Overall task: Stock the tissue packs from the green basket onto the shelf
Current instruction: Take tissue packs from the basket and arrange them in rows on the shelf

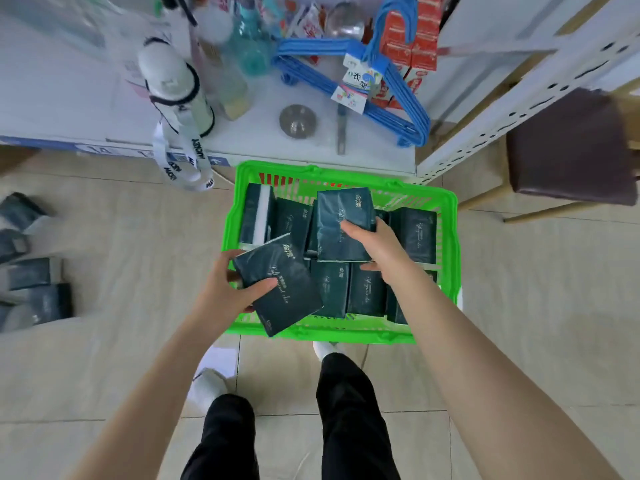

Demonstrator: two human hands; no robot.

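- Plainly, the left hand (227, 284) hangs over the near-left corner of the green basket (450, 237). Its thumb lies on top of a dark green tissue pack (282, 289) and its fingers are underneath. The pack is tilted and clear of the rim, ready, I judge, to be carried off.
- Over the basket's middle, the right hand (379, 244) grips a second pack (341, 226) by its lower right edge, with the thumb across its face. It is raised above the others; taking one pack per hand would halve the trips.
- Inside the basket, the remaining packs (363, 292) stand on edge in tight rows, so each is easy to pinch out.
- Every pack face carries a small gold Chinese mark and a line of cursive script, too fine to read.
- Left of the basket, more dark packs (33, 277) lie on the floor tiles.
- Beyond the basket, the white shelf (256, 143) holds a white bottle (171, 81) whose strap seems to read "MICKEY".
- Also on that shelf are a steel ladle (298, 121), blue hangers (398, 109) tagged 衣架, and red cartons (414, 39).
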